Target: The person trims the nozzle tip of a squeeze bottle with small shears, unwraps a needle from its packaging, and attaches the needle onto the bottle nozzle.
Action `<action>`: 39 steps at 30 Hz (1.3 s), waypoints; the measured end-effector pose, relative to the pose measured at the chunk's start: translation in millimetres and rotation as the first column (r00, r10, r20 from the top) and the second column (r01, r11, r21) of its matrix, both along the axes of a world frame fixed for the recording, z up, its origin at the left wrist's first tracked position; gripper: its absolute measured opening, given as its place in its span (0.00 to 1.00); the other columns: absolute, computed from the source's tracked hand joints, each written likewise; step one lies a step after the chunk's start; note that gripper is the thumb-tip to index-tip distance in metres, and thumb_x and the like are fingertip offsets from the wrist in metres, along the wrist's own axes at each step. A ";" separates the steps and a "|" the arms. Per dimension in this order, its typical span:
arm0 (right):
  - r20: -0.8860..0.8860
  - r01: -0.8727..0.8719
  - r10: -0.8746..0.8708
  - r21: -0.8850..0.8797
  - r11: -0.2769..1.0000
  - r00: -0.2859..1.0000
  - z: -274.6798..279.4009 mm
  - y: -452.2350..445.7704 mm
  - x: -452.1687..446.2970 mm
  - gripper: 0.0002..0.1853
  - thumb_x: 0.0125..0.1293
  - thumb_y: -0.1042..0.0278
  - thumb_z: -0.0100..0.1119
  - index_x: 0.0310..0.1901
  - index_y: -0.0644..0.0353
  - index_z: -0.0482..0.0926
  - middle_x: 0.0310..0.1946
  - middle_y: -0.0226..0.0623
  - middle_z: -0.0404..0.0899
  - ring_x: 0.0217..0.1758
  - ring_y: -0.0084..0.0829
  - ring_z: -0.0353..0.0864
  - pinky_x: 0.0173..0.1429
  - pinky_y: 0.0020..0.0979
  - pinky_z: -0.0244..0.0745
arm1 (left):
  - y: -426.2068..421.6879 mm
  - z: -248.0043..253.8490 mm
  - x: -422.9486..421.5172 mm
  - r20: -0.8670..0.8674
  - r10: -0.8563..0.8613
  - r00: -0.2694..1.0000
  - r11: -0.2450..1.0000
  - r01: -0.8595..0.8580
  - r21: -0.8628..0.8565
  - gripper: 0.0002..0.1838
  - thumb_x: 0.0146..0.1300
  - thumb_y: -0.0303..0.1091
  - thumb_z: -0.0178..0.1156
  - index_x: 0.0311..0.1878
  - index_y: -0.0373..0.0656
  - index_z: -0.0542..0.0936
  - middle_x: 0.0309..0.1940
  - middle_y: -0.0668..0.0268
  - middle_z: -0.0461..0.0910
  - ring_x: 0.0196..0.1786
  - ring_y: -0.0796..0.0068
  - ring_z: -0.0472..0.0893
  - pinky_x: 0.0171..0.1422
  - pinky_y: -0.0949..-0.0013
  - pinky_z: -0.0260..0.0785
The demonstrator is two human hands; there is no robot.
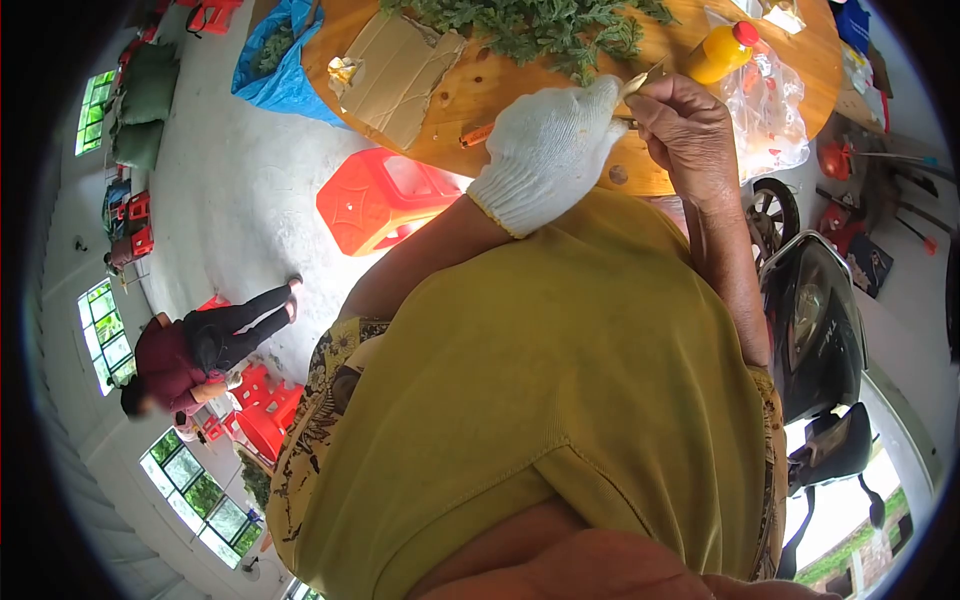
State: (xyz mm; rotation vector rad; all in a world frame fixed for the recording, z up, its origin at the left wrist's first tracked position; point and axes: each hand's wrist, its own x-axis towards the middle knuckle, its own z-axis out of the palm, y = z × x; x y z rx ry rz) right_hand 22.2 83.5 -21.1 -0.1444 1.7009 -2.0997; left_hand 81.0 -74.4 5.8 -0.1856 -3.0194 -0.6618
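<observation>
Above a wooden table (325, 45), near its edge, a bare right hand (690, 130) is pinching a small, tan, folded-looking piece (643, 82); a gloved left hand (550, 140) is hovering just beside, fingers bunched, hold unclear. Foliage (545, 28) and a bottle (720, 55) are crowding close; bare wood (493, 85) is showing toward cardboard (400, 75).

White knitted glove (540, 155) on left hand (560, 130), olive-yellow garment (560, 350) over patterned shirt (303, 435).

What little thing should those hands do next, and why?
Perhaps the bare right hand should gently turn the small brownish piece while the gloved left hand stays close to steady it. The fingertips of both hands come together there, and the piece looks small enough to slip. I can't tell what it is.
</observation>
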 end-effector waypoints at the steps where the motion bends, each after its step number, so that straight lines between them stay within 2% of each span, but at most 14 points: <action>1: 0.001 0.004 -0.004 0.004 1.000 1.000 -0.8 -0.4 -0.4 0.03 0.63 0.73 0.65 0.33 0.60 0.81 0.20 0.21 0.74 0.18 0.09 0.63 0.20 0.16 0.54 | 0.2 0.2 0.1 0.009 -0.002 1.000 1.000 0.002 0.001 0.16 0.65 0.39 0.61 0.53 0.43 0.74 0.26 0.56 0.79 0.31 0.53 0.81 0.34 0.54 0.71; 7: 0.024 0.034 -0.034 -0.010 0.999 0.999 -9.1 -4.6 -1.9 0.03 0.61 0.73 0.65 0.30 0.58 0.80 0.19 0.20 0.72 0.17 0.10 0.61 0.21 0.17 0.53 | -1.4 -6.1 1.6 0.059 0.007 0.998 0.993 -0.014 0.114 0.20 0.67 0.37 0.58 0.61 0.45 0.72 0.34 0.52 0.82 0.38 0.48 0.81 0.40 0.52 0.72; 10: 0.056 0.026 -0.025 -0.021 0.999 0.998 -5.1 -7.6 -0.7 0.04 0.61 0.73 0.64 0.30 0.58 0.80 0.19 0.20 0.72 0.17 0.10 0.62 0.21 0.17 0.54 | -0.6 -5.9 1.0 0.018 0.060 0.998 0.955 -0.063 0.290 0.16 0.68 0.42 0.58 0.49 0.41 0.73 0.28 0.54 0.81 0.33 0.51 0.82 0.37 0.54 0.72; 13: 0.118 0.023 -0.014 -0.074 0.997 0.993 -3.4 -8.0 -1.5 0.04 0.61 0.73 0.64 0.30 0.58 0.79 0.18 0.21 0.72 0.17 0.10 0.63 0.21 0.17 0.56 | -1.7 -12.2 -1.6 0.050 0.153 0.987 0.838 -0.156 0.523 0.15 0.66 0.42 0.59 0.46 0.40 0.75 0.31 0.53 0.81 0.37 0.50 0.81 0.40 0.55 0.72; 16: 0.128 0.029 -0.014 -0.112 0.993 0.992 -8.0 -4.7 -5.6 0.05 0.61 0.74 0.65 0.31 0.58 0.78 0.19 0.22 0.73 0.18 0.11 0.66 0.22 0.17 0.60 | -12.5 -11.2 -10.1 0.248 0.108 0.963 0.784 -0.236 0.574 0.14 0.65 0.42 0.60 0.42 0.40 0.77 0.34 0.53 0.82 0.38 0.50 0.81 0.40 0.57 0.71; 17: 0.120 0.030 -0.016 -0.116 0.993 0.993 -10.5 -3.8 -6.2 0.05 0.61 0.74 0.66 0.31 0.59 0.78 0.20 0.23 0.73 0.18 0.12 0.67 0.23 0.17 0.62 | -14.6 -8.6 -11.0 0.239 0.105 0.965 0.797 -0.225 0.560 0.12 0.64 0.39 0.60 0.42 0.40 0.78 0.33 0.55 0.82 0.37 0.55 0.81 0.40 0.59 0.71; 19: -0.214 0.126 -0.130 -0.030 0.992 0.968 -16.1 -5.9 -0.6 0.05 0.61 0.75 0.67 0.34 0.61 0.78 0.22 0.24 0.75 0.21 0.13 0.71 0.25 0.18 0.68 | -16.7 -3.5 -12.9 0.219 0.098 0.971 0.819 -0.204 0.536 0.10 0.63 0.34 0.60 0.44 0.40 0.81 0.32 0.59 0.82 0.34 0.65 0.81 0.41 0.64 0.72; 20: -0.379 0.182 -0.169 -0.001 0.983 0.910 -16.9 -7.0 1.2 0.06 0.62 0.75 0.68 0.35 0.62 0.79 0.23 0.24 0.76 0.22 0.14 0.73 0.27 0.19 0.70 | -18.0 -6.9 -15.2 0.112 0.084 0.990 0.882 -0.126 0.454 0.10 0.63 0.36 0.60 0.42 0.41 0.80 0.31 0.58 0.82 0.34 0.61 0.81 0.40 0.61 0.72; 22: -0.541 0.259 -0.215 0.006 0.966 0.813 -14.6 -8.1 4.0 0.07 0.62 0.76 0.69 0.39 0.62 0.80 0.25 0.26 0.79 0.25 0.16 0.77 0.31 0.21 0.74 | -21.4 -16.9 -19.1 -0.090 0.019 0.996 0.968 0.004 0.250 0.10 0.62 0.39 0.60 0.39 0.42 0.78 0.29 0.56 0.80 0.34 0.55 0.81 0.39 0.57 0.73; 23: -0.615 0.298 -0.232 0.006 0.954 0.754 -14.2 -7.6 5.2 0.08 0.61 0.76 0.69 0.41 0.62 0.80 0.26 0.27 0.81 0.27 0.17 0.79 0.33 0.21 0.76 | -21.1 -17.4 -18.3 -0.134 0.010 0.991 0.986 0.013 0.166 0.10 0.62 0.39 0.61 0.38 0.43 0.79 0.28 0.57 0.80 0.34 0.56 0.81 0.38 0.57 0.73; 25: -0.718 0.337 -0.120 0.167 0.927 0.685 -15.5 -3.9 2.2 0.10 0.62 0.76 0.68 0.44 0.59 0.81 0.27 0.29 0.83 0.28 0.20 0.81 0.36 0.22 0.78 | -19.4 -12.1 -18.9 -0.224 -0.022 0.974 1.000 0.021 -0.009 0.08 0.61 0.38 0.61 0.38 0.45 0.79 0.26 0.60 0.80 0.32 0.59 0.82 0.36 0.57 0.74; 28: -0.771 0.368 -0.031 0.268 0.890 0.637 -14.5 -5.2 2.8 0.12 0.61 0.75 0.68 0.46 0.57 0.81 0.29 0.34 0.84 0.29 0.26 0.84 0.37 0.25 0.79 | -12.7 2.7 -17.2 -0.185 -0.042 0.982 0.983 0.008 -0.182 0.06 0.59 0.36 0.62 0.37 0.47 0.80 0.26 0.62 0.81 0.32 0.61 0.82 0.33 0.58 0.74; 32: -0.854 0.417 0.017 0.271 0.868 0.520 -11.9 -8.5 0.3 0.12 0.61 0.75 0.68 0.46 0.56 0.81 0.32 0.37 0.85 0.33 0.36 0.86 0.38 0.31 0.81 | -10.4 -0.9 -16.8 -0.179 -0.059 0.982 0.978 0.021 -0.210 0.06 0.57 0.34 0.61 0.37 0.46 0.80 0.26 0.62 0.81 0.31 0.61 0.83 0.33 0.59 0.74; 39: -0.850 0.420 0.088 0.344 0.840 0.520 -13.5 -10.2 -1.6 0.10 0.62 0.74 0.66 0.45 0.56 0.80 0.34 0.38 0.84 0.35 0.41 0.86 0.38 0.35 0.80 | -8.4 1.0 -15.8 -0.124 -0.041 0.991 0.961 0.005 -0.276 0.05 0.55 0.32 0.61 0.35 0.45 0.79 0.25 0.61 0.81 0.30 0.61 0.83 0.32 0.59 0.74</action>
